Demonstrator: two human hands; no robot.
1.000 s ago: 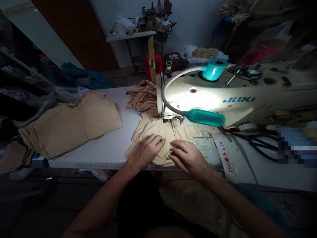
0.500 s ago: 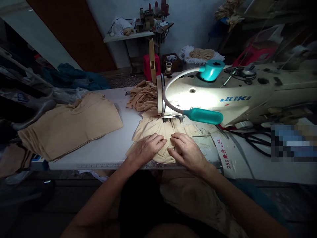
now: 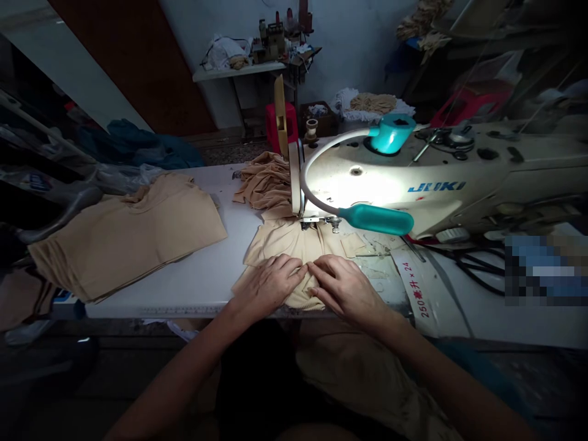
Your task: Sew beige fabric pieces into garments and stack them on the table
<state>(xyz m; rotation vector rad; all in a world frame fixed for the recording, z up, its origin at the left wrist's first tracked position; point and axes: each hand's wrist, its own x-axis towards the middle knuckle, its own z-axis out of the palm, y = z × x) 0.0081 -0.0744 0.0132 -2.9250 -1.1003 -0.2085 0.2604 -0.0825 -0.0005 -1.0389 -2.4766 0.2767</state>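
A beige fabric piece [image 3: 298, 240] lies gathered on the sewing table, its far part under the presser foot [image 3: 305, 225] of a white sewing machine [image 3: 381, 184]. My left hand [image 3: 271, 283] rests on the cloth's left side, its fingers bent together on the fabric. From the right, my right hand [image 3: 346, 285] pinches the same cloth, thumb and fingers drawn close. The fingertips of both hands nearly meet in front of the needle area. A ribbed edge [image 3: 305, 301] of the cloth shows between and below them.
Stacked beige pieces [image 3: 133, 236] lie on the table's left. Bunched beige cloth [image 3: 266, 180] sits behind the needle area. A teal lamp [image 3: 379, 220] hangs low at the machine's front. Black cables [image 3: 478, 263] and a printed white strip [image 3: 419, 294] are at the right.
My right hand has moved slightly left, bringing its fingertips close to those of my left hand. The camera view has shifted slightly.
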